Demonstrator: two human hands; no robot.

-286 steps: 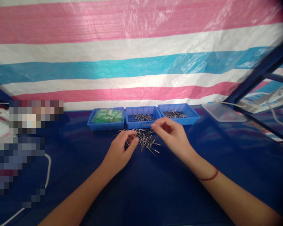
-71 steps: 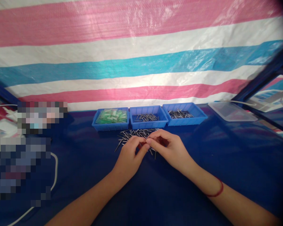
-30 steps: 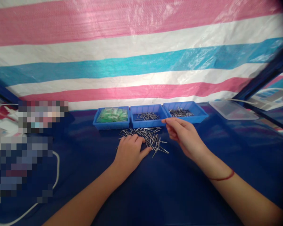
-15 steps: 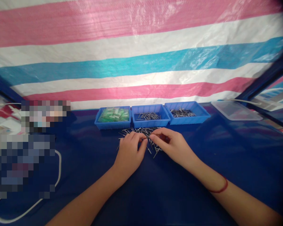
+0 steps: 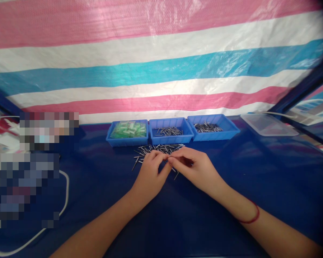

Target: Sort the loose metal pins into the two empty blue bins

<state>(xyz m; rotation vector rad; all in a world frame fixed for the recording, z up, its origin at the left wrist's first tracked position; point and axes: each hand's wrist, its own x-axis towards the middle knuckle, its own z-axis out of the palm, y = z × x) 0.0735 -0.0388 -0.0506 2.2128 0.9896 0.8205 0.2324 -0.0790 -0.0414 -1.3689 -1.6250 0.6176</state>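
Observation:
Over a loose pile of thin metal pins (image 5: pixel 161 147), which look like blind rivets, my two hands meet at their fingertips. My left hand (image 5: pixel 153 172) is closed in a pinch of thumb and forefinger. My right hand (image 5: pixel 198 166), with a red band on its wrist, pinches at the same spot from the right. Whatever lies between the fingertips is too small and covered to make out. Both hands hide part of the pile; some pins poke out to the left and below.
Behind the pile, three blue bins stand in a row: the left bin (image 5: pixel 127 142) holds green packets, the middle bin (image 5: pixel 172 140) and right bin (image 5: pixel 218 135) hold metal pins. A clear plastic lid (image 5: pixel 269 125) lies at right. A white cable (image 5: pixel 67 186) curves at left.
My fingertips have come closer together and now touch, with the left hand shifted slightly right. The view has moved a little; the bins are unchanged.

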